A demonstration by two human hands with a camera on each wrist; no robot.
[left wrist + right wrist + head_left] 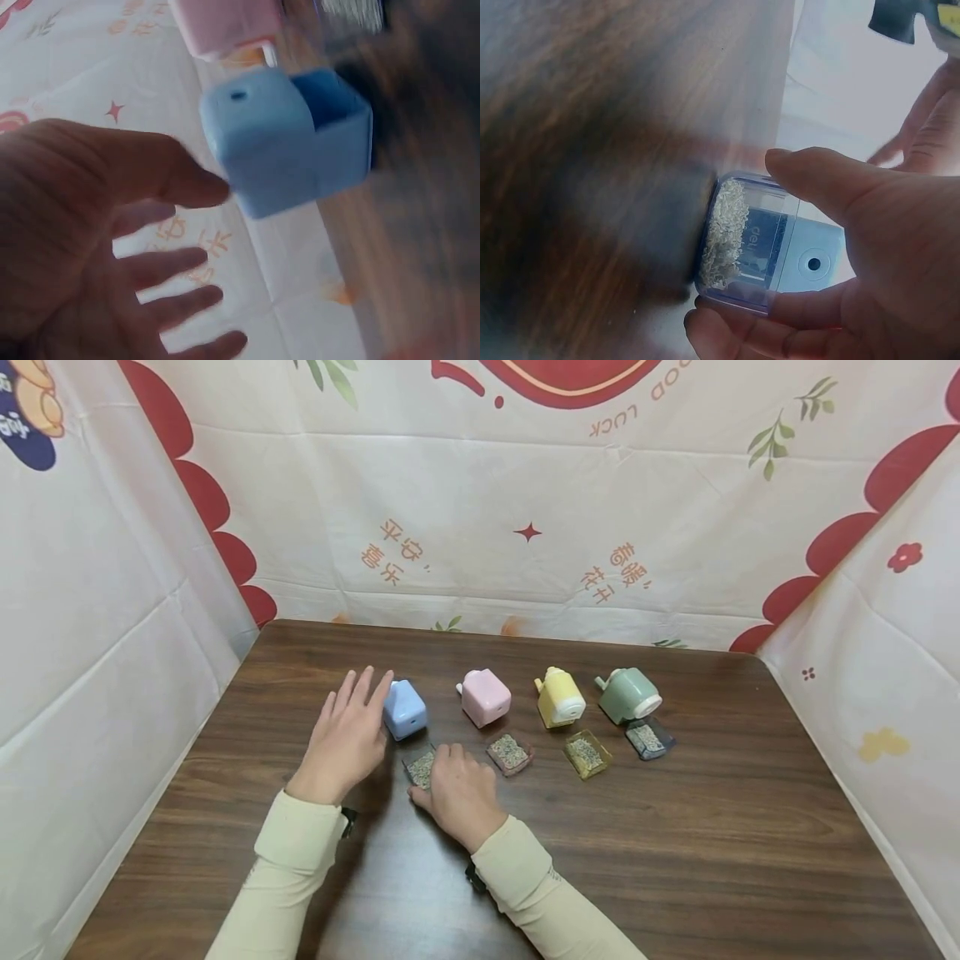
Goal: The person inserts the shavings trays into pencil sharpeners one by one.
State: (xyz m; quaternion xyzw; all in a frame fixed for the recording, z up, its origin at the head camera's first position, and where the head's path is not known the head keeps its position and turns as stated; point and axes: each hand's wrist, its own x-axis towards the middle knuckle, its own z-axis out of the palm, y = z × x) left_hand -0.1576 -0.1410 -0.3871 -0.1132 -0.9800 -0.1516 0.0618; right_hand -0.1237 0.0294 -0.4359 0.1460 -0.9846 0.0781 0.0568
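Note:
A blue crank pencil sharpener (406,710) stands on the table at the left end of a row, its drawer slot gaping in the left wrist view. My left hand (341,747) is beside it with fingers straight and spread; the thumb (199,187) overlaps its edge in the left wrist view. Just in front, my right hand (465,793) holds a clear shavings drawer (724,232) between thumb and fingers. Pale shavings fill the drawer's lower part. In the head view the right hand covers part of this drawer (420,767).
Pink (485,697), yellow (561,700) and green (630,696) sharpeners continue the row to the right. Before them lie a reddish drawer (510,753), a yellowish drawer (588,753) and a dark bluish drawer (650,738), each with shavings. A printed cloth (480,485) hangs behind the table.

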